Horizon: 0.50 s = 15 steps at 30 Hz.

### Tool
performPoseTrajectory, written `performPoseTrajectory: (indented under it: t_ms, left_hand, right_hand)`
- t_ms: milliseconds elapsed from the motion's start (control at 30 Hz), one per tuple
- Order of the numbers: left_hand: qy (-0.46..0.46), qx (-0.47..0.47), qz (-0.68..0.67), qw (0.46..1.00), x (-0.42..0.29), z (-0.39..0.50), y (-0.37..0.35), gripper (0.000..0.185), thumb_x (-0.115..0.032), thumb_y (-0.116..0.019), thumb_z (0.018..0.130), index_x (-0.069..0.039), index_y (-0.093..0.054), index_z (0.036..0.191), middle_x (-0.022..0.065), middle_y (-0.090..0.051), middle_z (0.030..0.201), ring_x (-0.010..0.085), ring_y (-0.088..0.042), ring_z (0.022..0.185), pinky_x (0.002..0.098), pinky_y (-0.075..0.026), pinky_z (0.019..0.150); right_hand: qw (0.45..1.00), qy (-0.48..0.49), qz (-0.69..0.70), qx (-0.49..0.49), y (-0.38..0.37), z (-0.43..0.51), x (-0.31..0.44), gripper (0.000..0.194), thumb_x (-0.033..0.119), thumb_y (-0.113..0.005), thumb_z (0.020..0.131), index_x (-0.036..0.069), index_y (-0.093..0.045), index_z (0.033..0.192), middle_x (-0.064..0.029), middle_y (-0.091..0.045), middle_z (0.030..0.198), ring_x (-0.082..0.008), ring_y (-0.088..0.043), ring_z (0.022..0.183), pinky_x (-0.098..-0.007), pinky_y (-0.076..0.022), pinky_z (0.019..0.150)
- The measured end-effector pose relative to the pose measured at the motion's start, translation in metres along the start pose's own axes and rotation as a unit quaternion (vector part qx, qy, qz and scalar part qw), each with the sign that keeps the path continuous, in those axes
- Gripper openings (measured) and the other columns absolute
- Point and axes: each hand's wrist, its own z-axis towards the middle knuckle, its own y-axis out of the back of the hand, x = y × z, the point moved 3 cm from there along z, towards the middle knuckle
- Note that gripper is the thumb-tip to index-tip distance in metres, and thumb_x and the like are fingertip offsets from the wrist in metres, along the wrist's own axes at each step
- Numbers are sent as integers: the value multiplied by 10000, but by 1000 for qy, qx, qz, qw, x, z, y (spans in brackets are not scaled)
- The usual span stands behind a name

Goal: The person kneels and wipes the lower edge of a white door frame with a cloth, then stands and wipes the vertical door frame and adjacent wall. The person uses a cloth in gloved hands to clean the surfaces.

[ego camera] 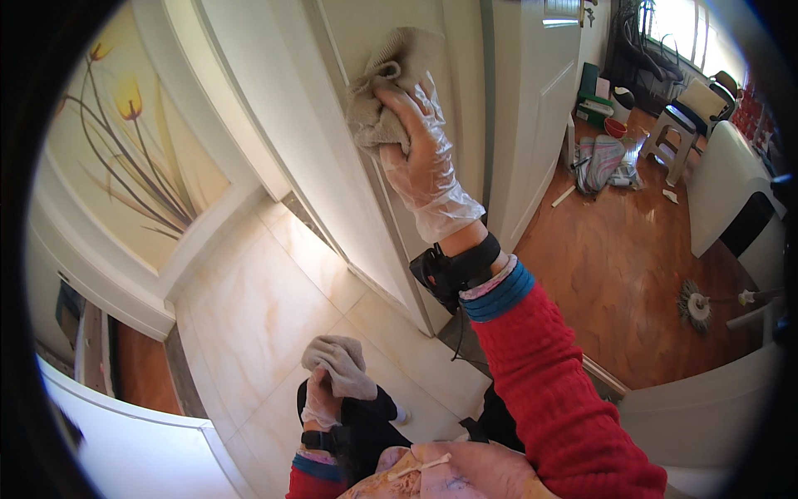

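My right hand (pixel 418 150), in a clear plastic glove, is raised at the top middle of the head view. Its fingers press a bunched grey-brown cloth (pixel 380 115) against a cream-white door-frame panel (pixel 355 37). A black strapped device (pixel 455 268) circles that wrist below the glove, and a thin cable hangs from it. Low in front of my body, my left hand (pixel 321 399) grips a second grey cloth (pixel 346 368) above my dark-trousered legs. It wears a similar clear glove and a black wrist strap (pixel 321 440).
A white panelled door (pixel 536 112) stands ajar on the right. Past it, a wooden floor (pixel 580 274) holds a plastic stool (pixel 670 137), slippers (pixel 601 159), boxes (pixel 595 103) and a round brush (pixel 695 305). Marble-look tiles (pixel 268 287) lie below. A flower-painted wall panel (pixel 143 143) is at left.
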Motion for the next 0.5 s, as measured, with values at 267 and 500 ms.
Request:
performPoseTrajectory:
  t_ms: [267,500]
  left_hand:
    - [-9,55,7,998,0,8,-15,651,-436,-617,869,-12,-444,1331,92,-527,1284,233,-504,1190,373,-417,1001]
    - [-15,43,11,999,3,12,-21,591,-353,-610,871,12,-463,1312,90,-541,1276,241,-506,1187,361,-411,1008]
  right_hand:
    - [997,-73,-20,23,0,-95,-16,582,-42,-578,699,58,-516,1269,-211,-488,1291,-475,-350,1295,-502,-270,1112]
    - [988,-145,-49,19,-2,-196,-33,572,-40,-533,754,57,-468,1314,-236,-474,1302,-437,-403,1259,-445,-301,1099]
